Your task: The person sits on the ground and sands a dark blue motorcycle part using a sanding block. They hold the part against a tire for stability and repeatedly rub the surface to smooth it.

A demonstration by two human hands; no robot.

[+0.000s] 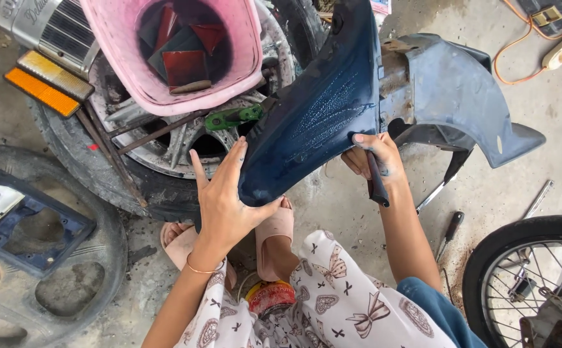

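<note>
Obs.: dark blue fender panel [323, 109] is running out of frame at the top edge; its lower tip is resting in the left hand [224, 200], fingers spread open, palm and thumb cupping the tip. Right hand [374, 161] is closing around a folded dark strip [376, 183] and pressing against the panel's right edge; strip material is hard to make out. Grey-blue fairing piece [452, 90] is lying just behind. Pink basket [165, 84] is sitting on a tyre [81, 154], holding red tiles [184, 64], partly shadowed. Orange reflector bars [46, 84] are lying beside it.
</note>
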